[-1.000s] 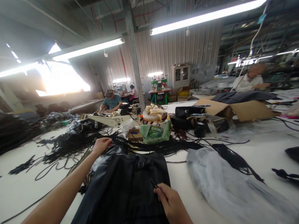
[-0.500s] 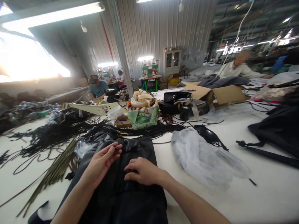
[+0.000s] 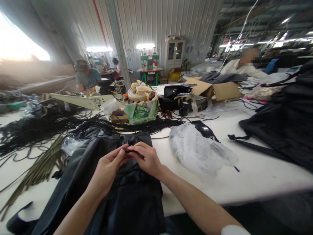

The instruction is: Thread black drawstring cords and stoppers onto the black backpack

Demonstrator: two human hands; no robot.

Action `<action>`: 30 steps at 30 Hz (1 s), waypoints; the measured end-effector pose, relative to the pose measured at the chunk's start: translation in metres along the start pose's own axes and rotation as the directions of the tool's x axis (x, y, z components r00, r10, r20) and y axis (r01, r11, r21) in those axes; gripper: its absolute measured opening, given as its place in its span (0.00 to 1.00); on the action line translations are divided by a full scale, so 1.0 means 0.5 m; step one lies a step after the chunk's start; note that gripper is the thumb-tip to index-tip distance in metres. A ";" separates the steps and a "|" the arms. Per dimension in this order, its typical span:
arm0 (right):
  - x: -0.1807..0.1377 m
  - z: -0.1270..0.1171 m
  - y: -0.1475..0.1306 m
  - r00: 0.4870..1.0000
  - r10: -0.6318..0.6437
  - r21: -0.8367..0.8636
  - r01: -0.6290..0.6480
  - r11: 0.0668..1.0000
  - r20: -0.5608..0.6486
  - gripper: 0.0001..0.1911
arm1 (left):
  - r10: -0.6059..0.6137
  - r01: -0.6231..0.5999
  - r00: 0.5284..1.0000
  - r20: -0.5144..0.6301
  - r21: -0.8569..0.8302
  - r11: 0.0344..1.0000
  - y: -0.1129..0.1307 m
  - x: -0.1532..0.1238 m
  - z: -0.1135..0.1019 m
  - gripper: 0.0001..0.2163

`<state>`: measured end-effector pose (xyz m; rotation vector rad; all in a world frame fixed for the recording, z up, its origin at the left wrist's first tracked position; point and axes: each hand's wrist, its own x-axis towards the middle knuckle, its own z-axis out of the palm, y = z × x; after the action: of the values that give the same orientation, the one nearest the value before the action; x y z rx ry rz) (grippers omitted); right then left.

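A large black bag or piece of black fabric (image 3: 137, 202) lies on the white table below my hands. My left hand (image 3: 110, 166) is closed in a pinch, thumb against fingers. My right hand (image 3: 146, 160) meets it fingertip to fingertip, also pinching. Between them is a small dark piece (image 3: 127, 150), too small and too covered by fingers to name its kind. Both hands are just above the upper part of the black fabric, near its straps.
Bundles of black cord (image 3: 29, 130) and olive cords (image 3: 41, 166) lie at left. Behind the fabric stands a green-and-white box (image 3: 141, 112) filled with rolled strips. A clear plastic bag (image 3: 195, 150) rests to the right, black bags (image 3: 281, 127) farther right. Other people sit beyond the table.
My right hand has moved up and left to meet my left hand, and its fingers have closed on the small dark piece. The view has shifted right and tilted down.
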<state>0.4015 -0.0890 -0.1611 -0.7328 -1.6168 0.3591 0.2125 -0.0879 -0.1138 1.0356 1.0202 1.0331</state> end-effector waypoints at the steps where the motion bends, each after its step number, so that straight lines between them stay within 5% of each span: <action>1: 0.000 0.001 -0.005 1.000 0.019 0.001 -0.019 1.000 -0.023 0.09 | 0.014 -0.014 1.000 -0.001 0.021 1.000 -0.002 -0.005 -0.003 0.39; 6: -0.001 0.000 -0.016 0.999 -0.013 -0.012 0.013 1.000 -0.048 0.08 | 0.111 -0.101 0.993 -0.036 0.202 0.974 -0.008 -0.029 -0.011 0.33; 15: -0.023 -0.003 -0.003 0.931 -0.351 -0.206 0.365 0.908 0.102 0.21 | 0.197 -0.192 0.980 -0.002 0.231 0.954 -0.016 -0.044 -0.011 0.28; 30: -0.030 -0.003 -0.005 0.876 -0.342 -0.275 0.441 0.854 0.340 0.15 | 0.114 -0.120 0.993 0.038 0.229 0.966 -0.021 -0.071 -0.037 0.31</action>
<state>0.4028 -0.1006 -0.1706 -0.6010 -2.0842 -0.1383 0.1893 -0.1213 -0.1225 1.3094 1.0878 1.0103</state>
